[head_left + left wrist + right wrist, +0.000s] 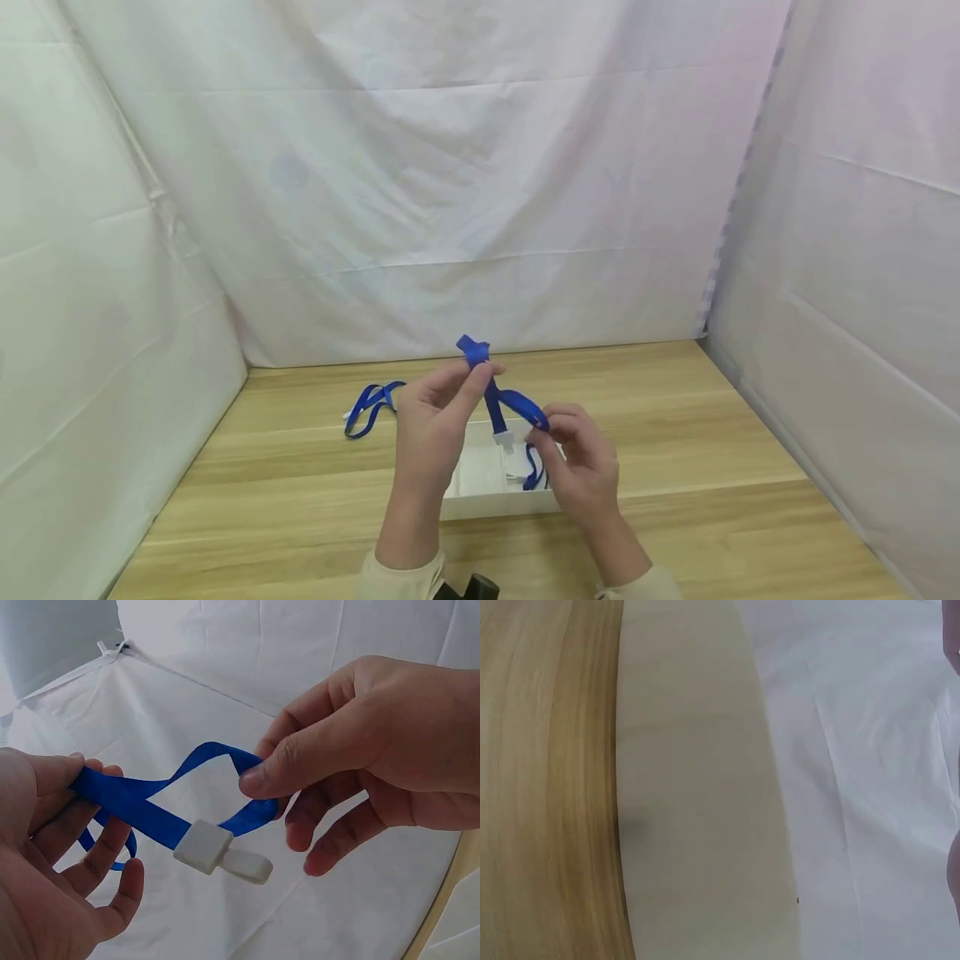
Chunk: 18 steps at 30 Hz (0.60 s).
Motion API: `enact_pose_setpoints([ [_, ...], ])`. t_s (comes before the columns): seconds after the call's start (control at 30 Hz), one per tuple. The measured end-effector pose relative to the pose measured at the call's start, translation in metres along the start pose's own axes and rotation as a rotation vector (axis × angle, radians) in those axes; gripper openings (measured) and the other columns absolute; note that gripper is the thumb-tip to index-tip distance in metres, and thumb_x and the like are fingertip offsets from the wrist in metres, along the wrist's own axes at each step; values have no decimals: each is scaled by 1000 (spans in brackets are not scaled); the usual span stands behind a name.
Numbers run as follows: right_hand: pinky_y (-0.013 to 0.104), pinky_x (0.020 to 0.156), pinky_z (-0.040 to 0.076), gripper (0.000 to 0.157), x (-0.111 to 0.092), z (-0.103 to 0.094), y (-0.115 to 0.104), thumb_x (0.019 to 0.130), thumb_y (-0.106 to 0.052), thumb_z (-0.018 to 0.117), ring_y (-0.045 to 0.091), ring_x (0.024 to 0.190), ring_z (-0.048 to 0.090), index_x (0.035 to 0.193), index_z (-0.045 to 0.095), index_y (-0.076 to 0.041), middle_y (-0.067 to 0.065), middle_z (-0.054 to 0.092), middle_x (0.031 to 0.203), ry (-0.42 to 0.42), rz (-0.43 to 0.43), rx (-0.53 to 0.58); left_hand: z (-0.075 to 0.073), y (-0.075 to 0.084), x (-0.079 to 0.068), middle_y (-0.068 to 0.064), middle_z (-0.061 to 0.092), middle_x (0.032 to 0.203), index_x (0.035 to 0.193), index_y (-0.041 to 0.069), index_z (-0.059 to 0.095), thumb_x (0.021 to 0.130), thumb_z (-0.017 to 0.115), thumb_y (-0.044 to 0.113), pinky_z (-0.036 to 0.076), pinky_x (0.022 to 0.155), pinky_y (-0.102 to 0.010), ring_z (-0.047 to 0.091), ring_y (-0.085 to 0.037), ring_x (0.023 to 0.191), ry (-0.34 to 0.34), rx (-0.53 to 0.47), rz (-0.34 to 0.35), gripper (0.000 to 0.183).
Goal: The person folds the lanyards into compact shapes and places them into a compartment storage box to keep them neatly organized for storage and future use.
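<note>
A blue lanyard (492, 407) is held up between the two hands, above a white box (495, 506) that is set on the wood-grained tabletop (300, 475). One part of the strap is pinched between the thumb and fingers of the left hand (433, 417), with a short folded piece left sticking up past the fingertips. A loop of the same strap is pinched at its far bend by the thumb and forefinger of the right hand (583, 458); the other fingers of that hand are loosely bent and spread apart, as is shown in the left wrist view. A white clip (203, 846) is carried on the strap's end, between the hands and clear of the fingers of both. Inside the box, near the right hand and below it, a second blue lanyard (534, 471) can be seen, partly hidden by that hand. A third blue lanyard (362, 421) is laid in loops on the tabletop, beyond the left hand and to its left, partly covered by it. The tabletop is enclosed by white cloth (487, 183) at the back and both sides
</note>
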State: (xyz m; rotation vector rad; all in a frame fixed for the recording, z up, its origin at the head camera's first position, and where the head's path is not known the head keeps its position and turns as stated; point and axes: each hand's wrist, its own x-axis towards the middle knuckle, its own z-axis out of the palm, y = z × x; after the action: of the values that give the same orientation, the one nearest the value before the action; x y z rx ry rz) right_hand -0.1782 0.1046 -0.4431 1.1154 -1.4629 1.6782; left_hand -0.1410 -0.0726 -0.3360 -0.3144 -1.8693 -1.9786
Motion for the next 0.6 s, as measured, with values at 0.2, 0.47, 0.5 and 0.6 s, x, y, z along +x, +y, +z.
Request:
enact_pose_setpoints([
  [0.2,25,88,60,25,-1,-3,-4,86,26,62,22,102,67,104,65,9,20,67,109,-171,53,57,-1,-1,1,-8,83,109,107,5,82,103,71,17,48,117,-53,69,-20,128,53,-27,10,17],
  [0.47,28,84,59,24,2,-4,-9,87,20,67,22,94,68,100,69,0,18,69,101,-280,37,-8,-2,0,0,-2,84,103,105,3,82,102,71,14,51,111,-50,70,-25,124,33,-79,4,15],
  [0.5,27,83,59,22,2,-3,-9,88,19,68,22,92,68,100,69,0,18,70,99,-272,37,-18,-2,1,-1,-2,84,103,105,3,82,102,72,13,51,111,-50,70,-25,124,31,-83,3,15],
  [0.6,24,80,59,21,1,-2,-10,88,19,71,21,86,68,98,71,1,17,72,93,-235,41,-38,-1,2,-1,0,84,101,104,1,82,101,72,12,50,112,-50,70,-26,123,26,-100,2,15],
])
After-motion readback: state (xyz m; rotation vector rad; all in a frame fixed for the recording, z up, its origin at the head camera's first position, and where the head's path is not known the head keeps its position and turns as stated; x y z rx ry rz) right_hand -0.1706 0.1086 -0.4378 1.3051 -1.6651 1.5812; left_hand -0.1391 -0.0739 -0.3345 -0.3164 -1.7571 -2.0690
